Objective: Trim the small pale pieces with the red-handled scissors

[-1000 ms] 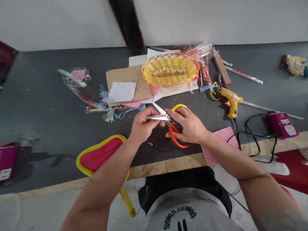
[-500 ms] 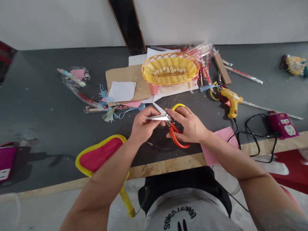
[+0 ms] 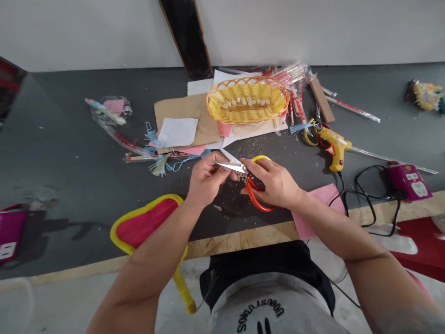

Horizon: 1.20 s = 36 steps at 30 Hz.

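Observation:
My right hand (image 3: 280,184) is closed round a pair of scissors (image 3: 257,198) with one red and one yellow handle loop. The silver blades stand apart and point left, toward my other hand. Fingers pinched, my left hand (image 3: 204,180) is at the blades; a tiny pale bit seems to show there, but I cannot make out what it holds. Small tan pieces (image 3: 240,177) lie on the table below the blades. Beyond both hands, a yellow woven basket (image 3: 248,113) holds a row of small pale pieces.
A yellow glue gun (image 3: 333,148) lies to the right, its cord near a purple power box (image 3: 410,182). Pink paper (image 3: 321,199) lies under my right forearm. A yellow-rimmed pink fan-like piece (image 3: 148,222) is by my left forearm. Blue tassels (image 3: 153,137) lie beside brown paper (image 3: 181,105).
The scissors' blades have closed slightly, the lower blade rising toward the other. My left fingers have shifted a little, and more of the tan pieces show below. The view has moved slightly.

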### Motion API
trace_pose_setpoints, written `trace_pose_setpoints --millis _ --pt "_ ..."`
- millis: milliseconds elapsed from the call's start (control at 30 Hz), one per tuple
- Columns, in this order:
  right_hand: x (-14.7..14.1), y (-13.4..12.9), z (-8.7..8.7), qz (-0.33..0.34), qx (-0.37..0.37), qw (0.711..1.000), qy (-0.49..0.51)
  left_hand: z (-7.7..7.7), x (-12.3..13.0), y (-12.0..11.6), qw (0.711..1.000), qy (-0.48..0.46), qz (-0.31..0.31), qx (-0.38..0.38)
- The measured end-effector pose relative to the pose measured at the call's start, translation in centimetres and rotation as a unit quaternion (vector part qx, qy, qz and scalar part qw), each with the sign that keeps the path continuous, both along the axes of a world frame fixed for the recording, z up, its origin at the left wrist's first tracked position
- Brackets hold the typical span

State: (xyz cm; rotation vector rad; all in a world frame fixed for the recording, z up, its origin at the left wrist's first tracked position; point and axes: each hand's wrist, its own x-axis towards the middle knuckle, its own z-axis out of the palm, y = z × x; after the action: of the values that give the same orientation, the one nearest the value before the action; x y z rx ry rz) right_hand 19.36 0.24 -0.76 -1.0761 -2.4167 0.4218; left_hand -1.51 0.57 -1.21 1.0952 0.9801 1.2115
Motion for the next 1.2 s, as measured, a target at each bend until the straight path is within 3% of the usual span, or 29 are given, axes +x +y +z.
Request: trace_pose_setpoints --millis 300,500,867,1200 --pt "0.1 0.3 -0.2 0.001 0.014 1.000 0.025 0.4 -0.2 -0.4 0.998 0.059 -0.037 0.010" --pt "0.1 0.0 -0.1 0.008 0.013 1.000 0.014 0.8 -0.2 -0.2 0.998 0.013 -0.056 -0.009" --pt "0.3 0.2 0.3 -0.004 -0.022 1.000 0.017 0.4 0.4 -0.4 0.996 0.085 0.017 0.038" --pt "0.2 0.3 0.3 -0.014 -0.005 1.000 0.004 -0.4 0.0 -0.5 0.994 0.103 -0.003 0.040"
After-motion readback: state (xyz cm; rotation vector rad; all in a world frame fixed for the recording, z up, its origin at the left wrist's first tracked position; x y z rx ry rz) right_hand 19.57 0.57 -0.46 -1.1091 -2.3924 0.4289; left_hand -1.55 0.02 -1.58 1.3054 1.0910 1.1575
